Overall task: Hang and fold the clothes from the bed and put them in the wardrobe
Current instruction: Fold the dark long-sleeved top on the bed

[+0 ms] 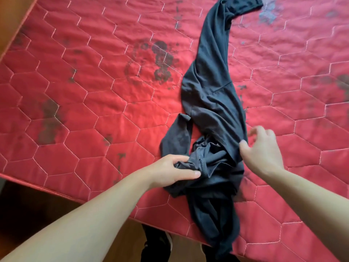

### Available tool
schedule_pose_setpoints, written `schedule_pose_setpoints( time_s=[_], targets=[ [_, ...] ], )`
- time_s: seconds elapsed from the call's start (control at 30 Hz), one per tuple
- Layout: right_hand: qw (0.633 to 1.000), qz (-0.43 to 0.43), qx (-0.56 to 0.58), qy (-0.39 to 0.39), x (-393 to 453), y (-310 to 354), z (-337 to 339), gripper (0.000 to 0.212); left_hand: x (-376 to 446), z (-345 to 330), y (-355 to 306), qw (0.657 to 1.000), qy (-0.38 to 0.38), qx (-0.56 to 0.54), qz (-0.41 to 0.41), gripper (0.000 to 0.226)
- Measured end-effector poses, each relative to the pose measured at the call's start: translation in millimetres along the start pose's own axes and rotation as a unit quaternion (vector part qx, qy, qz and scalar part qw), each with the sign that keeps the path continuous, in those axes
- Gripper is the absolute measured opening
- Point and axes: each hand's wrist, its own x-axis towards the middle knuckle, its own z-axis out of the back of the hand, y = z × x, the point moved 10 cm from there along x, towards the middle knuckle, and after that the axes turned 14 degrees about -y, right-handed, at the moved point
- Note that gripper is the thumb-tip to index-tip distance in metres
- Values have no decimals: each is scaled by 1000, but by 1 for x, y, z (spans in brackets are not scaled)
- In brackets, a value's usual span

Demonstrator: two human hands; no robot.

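Gripping dark garment [211, 103], left hand [170, 171], red mattress [94, 91]

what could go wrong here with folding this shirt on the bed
The dark shirt lies twisted and bunched, so folding it now would likely set creases. Its lower end hangs over the bed edge and may slide off. Only the left hand grips cloth; the right hand is open.

Red quilted mattress [94, 103], stained; wooden floor [47, 205].
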Motion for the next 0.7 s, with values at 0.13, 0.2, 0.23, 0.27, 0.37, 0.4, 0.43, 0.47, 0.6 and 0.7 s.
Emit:
schedule_pose_setpoints(
  time_s=[0.13, 0.2, 0.23, 0.27, 0.37, 0.4, 0.43, 0.47, 0.6, 0.7],
  targets=[
    [956, 284, 32, 71, -37, 86, -20, 26, 2, 4, -7, 997, -64, -19, -33, 43],
    [941, 293, -97, 139, -44, 74, -45, 46, 2, 16, -12, 991, -119, -11, -61, 16],
    [942, 260, -147, 153, -39, 59, -49, 56, 3, 22, -13, 987, -146, -22, -60, 7],
    [944, 227, -182, 153, -33, 45, -49, 64, 3, 27, -13, 983, -168, -44, -57, 16],
    [945, 192, -228, 137, -21, 21, -42, 60, 5, 33, -11, 980, -175, -94, -32, 31],
    [947, 189, -227, 127, -16, 17, -39, 49, 5, 30, -11, 982, -162, -95, -24, 33],
    [948, 189, -227, 114, -10, 16, -36, 39, 5, 27, -13, 983, -155, -99, -17, 35],
    [950, 192, -225, 102, -4, 16, -32, 33, 5, 26, -15, 980, -162, -111, -13, 36],
    [971, 165, -159, 62, 21, 22, -11, 26, 9, 22, -20, 935, -170, -306, 57, 27],
    [987, 138, -85, 12, 34, 30, 9, 21, 10, 12, -23, 980, -108, -156, 63, 60]
  ],
)
